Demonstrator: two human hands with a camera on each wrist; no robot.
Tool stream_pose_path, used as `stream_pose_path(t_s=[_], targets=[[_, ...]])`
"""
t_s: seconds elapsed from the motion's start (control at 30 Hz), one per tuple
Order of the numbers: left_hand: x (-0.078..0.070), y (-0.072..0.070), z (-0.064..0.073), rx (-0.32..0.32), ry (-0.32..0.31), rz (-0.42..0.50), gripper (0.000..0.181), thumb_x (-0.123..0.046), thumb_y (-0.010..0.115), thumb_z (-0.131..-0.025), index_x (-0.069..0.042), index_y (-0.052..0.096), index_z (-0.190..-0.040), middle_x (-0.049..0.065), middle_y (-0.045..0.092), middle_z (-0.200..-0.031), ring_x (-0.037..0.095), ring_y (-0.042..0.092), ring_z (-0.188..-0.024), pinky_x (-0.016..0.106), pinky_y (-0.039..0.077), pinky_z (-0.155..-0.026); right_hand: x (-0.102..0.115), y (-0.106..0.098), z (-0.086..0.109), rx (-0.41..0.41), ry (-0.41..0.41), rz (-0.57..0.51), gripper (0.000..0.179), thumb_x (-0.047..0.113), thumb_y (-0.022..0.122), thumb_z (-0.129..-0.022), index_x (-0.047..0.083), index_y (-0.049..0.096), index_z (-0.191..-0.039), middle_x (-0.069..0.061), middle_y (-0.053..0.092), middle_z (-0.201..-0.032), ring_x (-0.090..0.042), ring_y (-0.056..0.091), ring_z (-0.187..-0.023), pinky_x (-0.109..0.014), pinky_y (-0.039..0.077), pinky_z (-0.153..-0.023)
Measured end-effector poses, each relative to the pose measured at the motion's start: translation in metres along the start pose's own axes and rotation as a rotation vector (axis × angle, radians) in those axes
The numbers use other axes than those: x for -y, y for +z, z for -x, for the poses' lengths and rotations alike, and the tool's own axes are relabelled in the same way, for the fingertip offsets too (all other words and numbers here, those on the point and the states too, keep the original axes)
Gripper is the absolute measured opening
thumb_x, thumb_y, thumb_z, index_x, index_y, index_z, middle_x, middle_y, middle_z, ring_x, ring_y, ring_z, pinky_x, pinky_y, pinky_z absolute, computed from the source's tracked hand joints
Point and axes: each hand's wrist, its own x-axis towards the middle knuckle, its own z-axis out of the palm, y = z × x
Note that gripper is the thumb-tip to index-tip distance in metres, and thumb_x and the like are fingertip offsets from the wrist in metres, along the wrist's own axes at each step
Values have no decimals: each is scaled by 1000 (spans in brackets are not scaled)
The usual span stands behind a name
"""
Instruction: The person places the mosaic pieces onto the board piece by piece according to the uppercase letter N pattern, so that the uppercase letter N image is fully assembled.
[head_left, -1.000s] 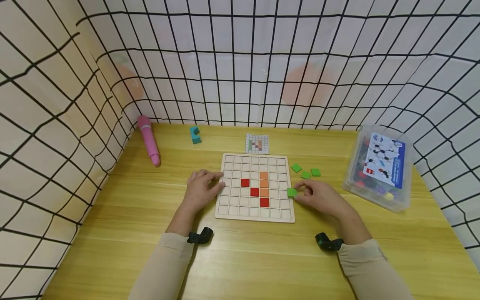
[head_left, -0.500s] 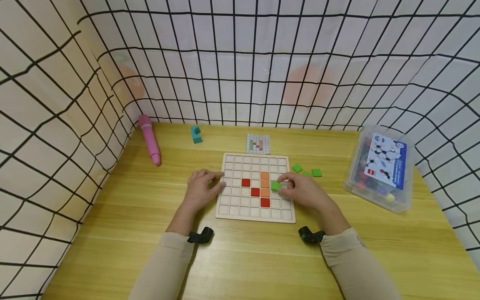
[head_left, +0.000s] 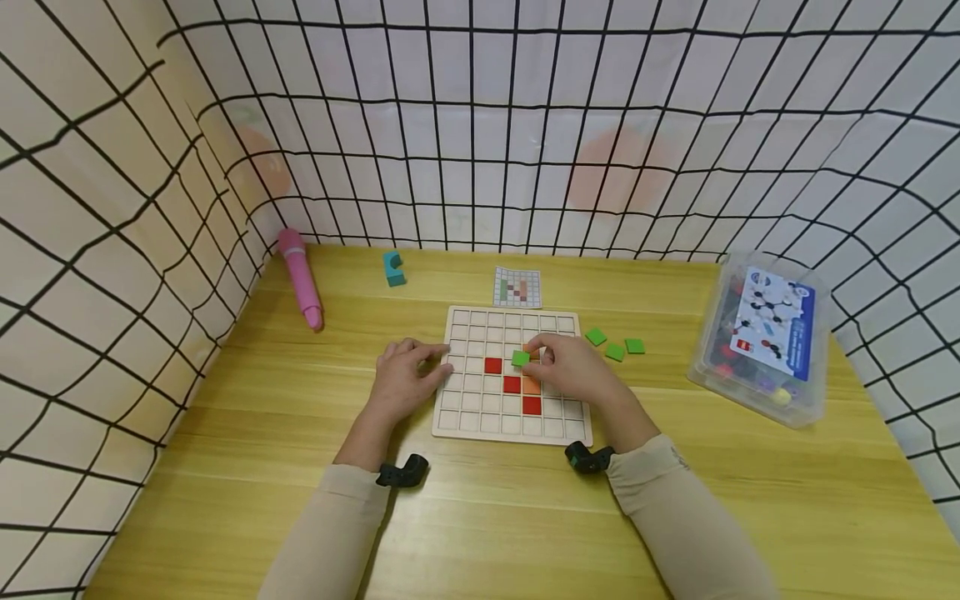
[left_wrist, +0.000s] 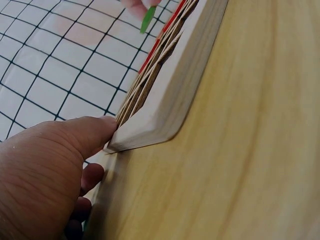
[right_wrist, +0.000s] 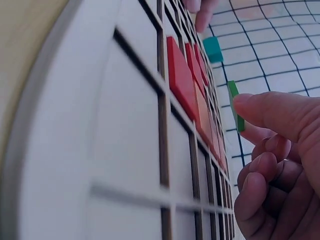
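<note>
In the head view a wooden grid board (head_left: 472,402) lies flat on the table, with red tiles (head_left: 532,406) and orange tiles (head_left: 532,386) in its cells. Thumb and index fingertip of the left hand (head_left: 401,379) touch the board's left edge; in the left wrist view the thumb (left_wrist: 95,132) rests against it. The right hand (head_left: 573,367) pinches a green tile (head_left: 521,358) between thumb and index finger, above the middle of the board. The right wrist view shows this green tile (right_wrist: 236,106) tilted on edge and clear of the board. Part of the orange column is hidden under the right hand.
Several loose green tiles (head_left: 615,352) lie right of the board. Behind it is a small printed pattern card (head_left: 517,287). A teal block (head_left: 393,268) and a pink pen-like stick (head_left: 302,277) are at back left, a clear lidded box (head_left: 757,333) at right. Black netting (head_left: 472,158) surrounds the table.
The right hand has carried the green tile left, from the board's right edge to over its middle. The left hand has stayed at the left edge.
</note>
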Motion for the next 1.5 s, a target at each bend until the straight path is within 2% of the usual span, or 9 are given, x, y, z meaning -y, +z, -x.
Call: stream_pose_path(t_s=[0.13, 0.33, 0.63, 1.0, 1.1, 1.2, 1.33, 1.5], targets=[[1, 0, 0, -1, 0, -1, 39, -39, 72, -95, -22, 72, -130, 4, 66, -111, 26, 49, -105, 45, 32, -91, 9, 4, -8, 10, -6, 8, 27, 32, 72, -94, 16, 69, -115, 2, 52, -70, -15, 46, -62, -30, 38, -62], [0, -1, 0, -1, 2, 0, 38, -38, 72, -95, -21, 72, -129, 5, 66, -112, 26, 50, -106, 46, 32, -93, 22, 10, -18, 24, -5, 16, 28, 30, 70, -94, 16, 69, -118, 2, 54, -70, -14, 46, -57, -30, 37, -59], [0, 0, -1, 0, -3, 4, 39, -38, 72, -95, -21, 72, -130, 5, 66, -112, 26, 49, -105, 46, 33, -95, 40, 18, -34, 41, -1, 63, 28, 32, 70, -96, 17, 69, -120, 1, 61, -69, -14, 52, -56, -29, 40, -55], [0, 0, -1, 4, 0, -2, 39, -40, 72, -95, -22, 72, -130, 4, 66, -112, 25, 48, -104, 45, 32, -92, 54, 23, -48, 45, 5, 152, 28, 28, 68, -96, 17, 70, -122, 2, 60, -70, -13, 52, -61, -29, 40, -58], [0, 0, -1, 3, -3, -3, 39, -40, 72, -95, -22, 72, -130, 4, 66, -113, 25, 49, -105, 45, 33, -92, 55, 25, -50, 51, 15, 160, 28, 28, 68, -95, 17, 70, -122, 1, 66, -75, -14, 53, -63, -30, 42, -61], [0, 0, -1, 2, -3, -11, 38, -40, 72, -95, -23, 72, -129, 5, 66, -113, 25, 49, -105, 45, 33, -91, 56, 27, -52, 53, 12, 180, 30, 28, 69, -95, 18, 71, -123, 1, 73, -88, -15, 56, -69, -32, 46, -68], [0, 0, -1, 5, -8, -21, 38, -40, 71, -95, -24, 72, -130, 4, 66, -113, 26, 49, -105, 45, 33, -91, 55, 29, -53, 51, -2, 189, 33, 28, 68, -96, 18, 70, -127, 1, 76, -97, -15, 58, -74, -34, 49, -74], [0, 0, -1, 6, -13, -17, 38, -39, 71, -95, -24, 72, -130, 4, 66, -113, 25, 49, -106, 45, 33, -92, 50, 26, -46, 27, -13, 122, 36, 28, 68, -95, 17, 69, -129, 0, 67, -78, -15, 53, -67, -31, 44, -64]])
